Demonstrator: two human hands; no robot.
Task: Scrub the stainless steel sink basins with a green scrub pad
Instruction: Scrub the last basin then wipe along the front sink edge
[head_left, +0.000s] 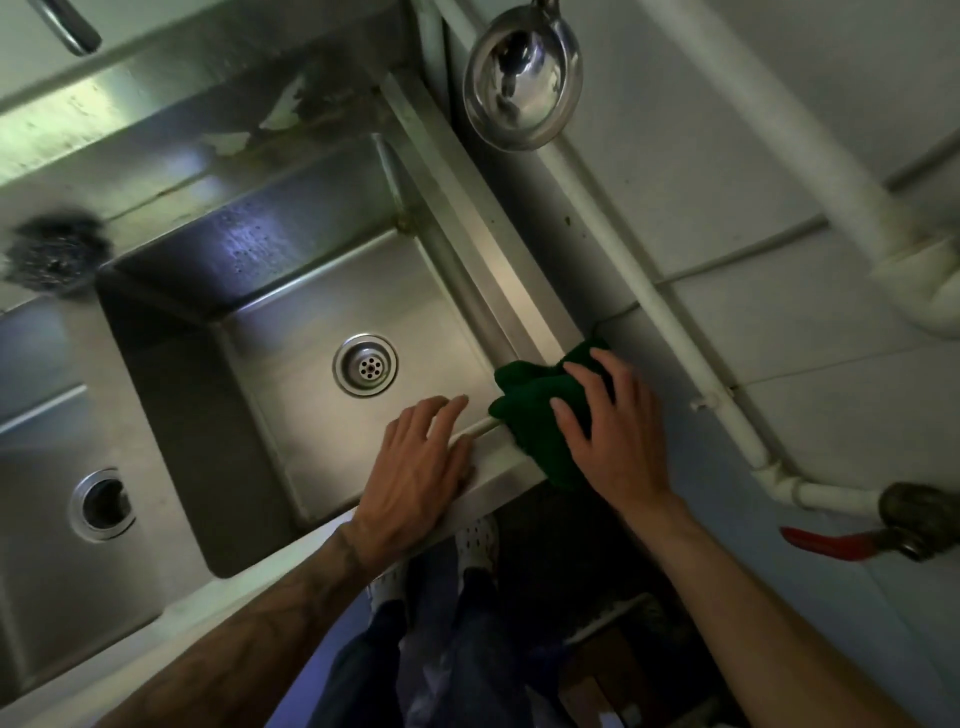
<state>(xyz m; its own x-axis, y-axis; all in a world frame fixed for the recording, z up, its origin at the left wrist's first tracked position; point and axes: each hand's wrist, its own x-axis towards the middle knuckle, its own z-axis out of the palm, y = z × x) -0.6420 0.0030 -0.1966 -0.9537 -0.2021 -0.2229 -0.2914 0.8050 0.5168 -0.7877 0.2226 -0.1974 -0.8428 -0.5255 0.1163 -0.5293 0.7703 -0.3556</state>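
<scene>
A stainless steel sink basin (291, 332) with a round drain strainer (365, 365) fills the middle of the view. A dark green scrub pad (524, 405) lies crumpled over the basin's near right corner rim. My right hand (613, 431) presses on the pad with spread, fairly straight fingers. My left hand (415, 462) rests flat on the front rim just left of the pad, fingers reaching over the basin's edge. A second basin (47, 519) with an open drain hole (102, 504) lies to the left.
A steel wool ball (54, 254) sits on the ledge at the left. A metal ladle (522, 78) hangs on the wall above the sink's right side. White pipes (639, 280) run along the tiled wall, ending at a valve with a red handle (826, 543).
</scene>
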